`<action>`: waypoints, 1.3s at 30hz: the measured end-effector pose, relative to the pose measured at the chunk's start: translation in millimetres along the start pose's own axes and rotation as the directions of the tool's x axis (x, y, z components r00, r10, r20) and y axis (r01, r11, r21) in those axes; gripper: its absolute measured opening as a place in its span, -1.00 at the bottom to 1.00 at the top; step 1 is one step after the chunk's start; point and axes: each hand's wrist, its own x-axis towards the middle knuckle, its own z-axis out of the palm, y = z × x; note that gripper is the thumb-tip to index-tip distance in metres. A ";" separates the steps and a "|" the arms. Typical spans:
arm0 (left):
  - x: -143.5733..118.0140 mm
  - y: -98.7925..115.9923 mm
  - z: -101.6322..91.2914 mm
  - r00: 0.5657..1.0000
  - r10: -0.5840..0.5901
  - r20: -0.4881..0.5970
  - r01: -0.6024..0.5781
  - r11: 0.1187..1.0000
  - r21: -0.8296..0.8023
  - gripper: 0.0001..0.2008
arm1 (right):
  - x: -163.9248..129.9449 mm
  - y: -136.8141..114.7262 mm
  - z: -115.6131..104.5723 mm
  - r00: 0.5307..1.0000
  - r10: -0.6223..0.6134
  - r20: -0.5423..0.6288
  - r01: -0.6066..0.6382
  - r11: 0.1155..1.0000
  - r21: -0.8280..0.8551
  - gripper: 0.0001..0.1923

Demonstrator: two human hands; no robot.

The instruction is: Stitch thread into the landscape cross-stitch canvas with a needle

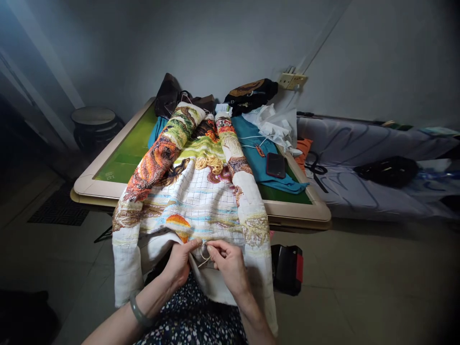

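A large cross-stitch cloth [194, 201] with a printed grid lies over the table edge and hangs onto my lap, both its sides rolled up. My left hand [181, 261] is closed on the near edge of the cloth, thumb on top, just below an orange stitched half-circle [178, 221]. Close beside it, my right hand [226, 261] pinches at a loop of pale thread [203, 253] at the cloth. Any needle in those fingertips is too small to make out. A skein of cream-yellow thread [212, 164] rests on the cloth farther up.
The green-topped table [124, 160] has a raised beige rim. On it are a teal cloth [251, 143], a phone [275, 165], small orange-handled snips [260, 150], white plastic bags [275, 124] and dark bags [251, 93]. A covered couch [345, 187] stands right, a stool [93, 124] left.
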 end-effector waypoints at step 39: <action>2.6 -5.5 -3.5 0.999 -0.009 -0.038 0.008 1.000 -0.026 -0.55 | 2.5 6.9 4.8 0.999 -0.049 -0.007 0.048 0.997 -0.057 -0.81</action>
